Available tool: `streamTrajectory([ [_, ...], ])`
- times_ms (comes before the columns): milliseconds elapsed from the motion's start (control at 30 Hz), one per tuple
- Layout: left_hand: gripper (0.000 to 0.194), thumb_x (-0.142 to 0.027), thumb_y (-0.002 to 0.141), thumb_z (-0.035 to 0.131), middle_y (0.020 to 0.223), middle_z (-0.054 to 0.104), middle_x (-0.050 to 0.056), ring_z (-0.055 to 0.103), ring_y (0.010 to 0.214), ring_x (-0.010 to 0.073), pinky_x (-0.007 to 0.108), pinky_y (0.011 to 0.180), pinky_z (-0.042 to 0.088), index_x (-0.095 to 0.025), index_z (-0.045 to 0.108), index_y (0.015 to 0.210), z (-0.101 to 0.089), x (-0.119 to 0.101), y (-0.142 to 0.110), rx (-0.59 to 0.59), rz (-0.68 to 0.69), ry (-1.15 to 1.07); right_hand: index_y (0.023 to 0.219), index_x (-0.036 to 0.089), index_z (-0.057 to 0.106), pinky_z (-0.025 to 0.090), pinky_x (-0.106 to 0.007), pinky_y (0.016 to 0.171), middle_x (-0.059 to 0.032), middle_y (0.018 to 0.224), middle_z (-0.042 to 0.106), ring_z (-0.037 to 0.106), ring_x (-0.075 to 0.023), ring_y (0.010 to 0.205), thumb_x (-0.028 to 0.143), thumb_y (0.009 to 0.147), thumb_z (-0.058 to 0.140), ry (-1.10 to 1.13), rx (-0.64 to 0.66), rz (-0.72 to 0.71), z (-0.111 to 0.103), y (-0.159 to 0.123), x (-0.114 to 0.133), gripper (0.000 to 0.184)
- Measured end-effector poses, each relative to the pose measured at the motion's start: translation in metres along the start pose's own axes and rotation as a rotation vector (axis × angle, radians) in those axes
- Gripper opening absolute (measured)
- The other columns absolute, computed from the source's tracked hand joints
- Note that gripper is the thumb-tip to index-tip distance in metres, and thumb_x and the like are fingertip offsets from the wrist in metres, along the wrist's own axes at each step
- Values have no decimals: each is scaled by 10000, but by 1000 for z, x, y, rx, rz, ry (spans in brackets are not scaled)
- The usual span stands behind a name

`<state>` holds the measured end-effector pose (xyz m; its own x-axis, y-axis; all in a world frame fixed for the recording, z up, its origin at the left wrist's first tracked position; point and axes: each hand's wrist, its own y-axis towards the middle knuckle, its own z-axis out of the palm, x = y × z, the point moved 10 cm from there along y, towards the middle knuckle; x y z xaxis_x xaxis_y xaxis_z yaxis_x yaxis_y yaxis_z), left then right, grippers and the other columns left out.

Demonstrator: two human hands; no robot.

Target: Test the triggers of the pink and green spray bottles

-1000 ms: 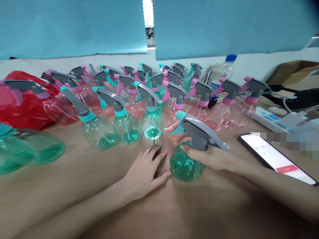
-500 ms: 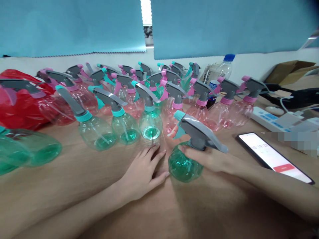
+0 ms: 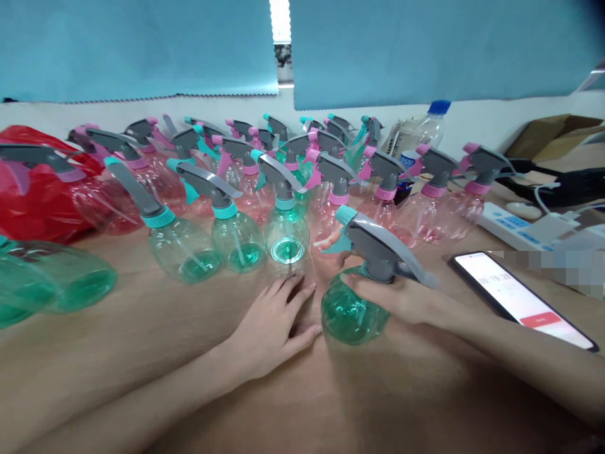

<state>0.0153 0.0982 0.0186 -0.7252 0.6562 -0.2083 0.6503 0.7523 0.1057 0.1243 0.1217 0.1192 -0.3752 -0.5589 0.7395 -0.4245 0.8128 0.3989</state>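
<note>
My right hand is wrapped round the neck of a green spray bottle with a grey and turquoise trigger head. Some of its fingers reach behind the bottle near the trigger. Flat on the wooden table, my left hand lies with its fingers apart and holds nothing; its thumb tip comes close to the bottle's side. Just beyond those fingers stands another green spray bottle, with two more green ones to its left. A pink spray bottle stands behind the held one.
Rows of pink and green spray bottles fill the back. A red plastic bag lies at far left. To the right are a phone with a lit timer, a white power strip with cables, a cardboard box and a blue-capped bottle.
The view has shifted very slightly. The right hand with the spray bottle has moved a touch to the right; the left hand stays in place.
</note>
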Motion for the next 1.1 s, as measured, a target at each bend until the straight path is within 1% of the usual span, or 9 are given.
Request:
streamTrajectory([
  [133,583,-509,919,503,1434,429,145,354,1325,346,525,1048,339,-174,442,1392,1,0,0,8,-3,1,889,242,519,531,-284,591,-5,810,604,620,-161,693,143,693,490,110,-25,11,0,-2,-8,221],
  [300,590,-509,919,502,1439,423,146,345,1329,340,509,1056,330,-171,438,1398,2,0,1,12,-3,0,1064,228,545,576,-290,695,-20,920,658,666,-166,786,123,710,505,158,-37,8,1,-3,-10,372],
  [433,597,-511,924,492,1452,409,144,332,1338,333,503,1058,327,-172,421,1411,2,1,1,28,-7,7,1160,227,526,591,-269,677,-34,1050,665,676,-148,775,116,728,512,174,-33,-17,2,-2,-8,445],
  [600,605,-503,917,508,1446,417,138,342,1332,336,503,1055,331,-180,410,1419,1,0,0,16,-8,-8,1174,246,515,604,-262,664,-24,1114,665,686,-138,765,104,730,499,189,-27,-4,2,-3,-10,466],
  [733,604,-515,918,501,1450,411,145,346,1331,336,503,1051,335,-173,422,1410,2,0,0,15,-8,-12,1195,272,495,612,-268,715,-17,1267,607,695,-132,820,88,738,501,223,-9,-13,4,-3,-10,493],
  [867,607,-516,918,501,1457,405,139,337,1337,337,507,1053,329,-182,410,1417,1,1,1,9,-4,-11,1189,275,494,613,-268,696,-18,1290,596,698,-137,838,100,748,509,238,-6,-5,5,-2,-12,474],
  [1000,609,-512,918,503,1459,401,144,337,1337,332,499,1057,325,-174,411,1416,2,1,0,20,-8,-4,1202,256,485,600,-249,620,-39,1283,603,700,-150,858,104,735,514,243,1,10,5,-3,-11,492],
  [1100,602,-510,924,494,1461,400,135,335,1338,334,509,1056,323,-187,402,1423,2,0,0,23,-7,-2,1217,262,483,603,-267,644,-41,1295,597,701,-158,865,93,736,508,239,11,17,6,-4,-11,511],
])
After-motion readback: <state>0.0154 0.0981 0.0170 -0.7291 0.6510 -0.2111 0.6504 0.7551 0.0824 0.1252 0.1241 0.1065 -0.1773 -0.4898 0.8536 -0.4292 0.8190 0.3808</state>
